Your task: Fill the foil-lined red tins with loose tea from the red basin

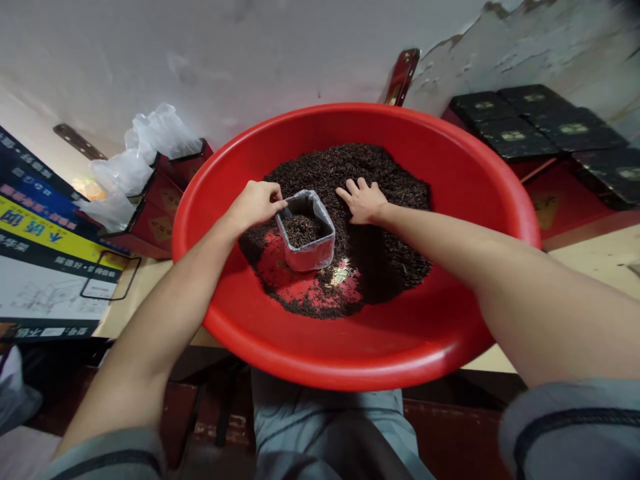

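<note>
A wide red plastic basin [350, 347] holds a heap of dark, dry tea-like leaves [345, 163]. Inside it stands a small square box [310, 257], lined with clear plastic and partly filled with the same dark leaves. My left hand [257, 202] pinches the box's upper left rim, thumb and fingers closed on the liner edge. To the right of the box, my right hand [365, 201] rests palm down on the heap with its fingers spread. The basin's bottom shows through in front of the box.
Red boxes with plastic liners [150, 193] sit left of the basin, beside a printed carton [55, 253]. Several black-lidded red boxes [540, 127] are stacked at right. Behind is a grey wall [260, 53]. A pale tabletop [595, 267] lies under everything.
</note>
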A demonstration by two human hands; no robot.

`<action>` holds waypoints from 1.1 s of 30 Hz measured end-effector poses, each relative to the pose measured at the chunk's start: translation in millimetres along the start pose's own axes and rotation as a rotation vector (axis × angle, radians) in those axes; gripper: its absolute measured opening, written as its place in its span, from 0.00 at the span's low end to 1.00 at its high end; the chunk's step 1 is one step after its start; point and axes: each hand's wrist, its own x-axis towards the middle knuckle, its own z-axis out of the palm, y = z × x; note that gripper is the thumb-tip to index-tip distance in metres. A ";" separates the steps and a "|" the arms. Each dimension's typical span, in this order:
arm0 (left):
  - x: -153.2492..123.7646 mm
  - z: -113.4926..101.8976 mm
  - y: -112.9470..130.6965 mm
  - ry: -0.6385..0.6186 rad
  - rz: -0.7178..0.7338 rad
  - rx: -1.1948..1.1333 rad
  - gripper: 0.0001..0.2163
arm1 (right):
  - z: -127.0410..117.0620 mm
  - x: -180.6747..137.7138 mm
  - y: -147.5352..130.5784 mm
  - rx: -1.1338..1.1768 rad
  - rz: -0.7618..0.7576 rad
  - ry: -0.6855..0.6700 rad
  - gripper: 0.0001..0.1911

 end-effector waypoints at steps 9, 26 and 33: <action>5.5 4.4 -4.9 -0.020 0.003 -0.079 0.05 | -6.9 1.5 7.5 -0.042 -0.022 -0.110 0.54; 6.5 10.8 -10.6 0.040 0.021 -0.144 0.04 | -15.5 2.8 3.7 0.033 0.028 -0.205 0.55; 5.9 9.5 -8.4 0.029 0.018 -0.115 0.04 | -11.6 4.5 2.0 0.039 0.060 -0.215 0.53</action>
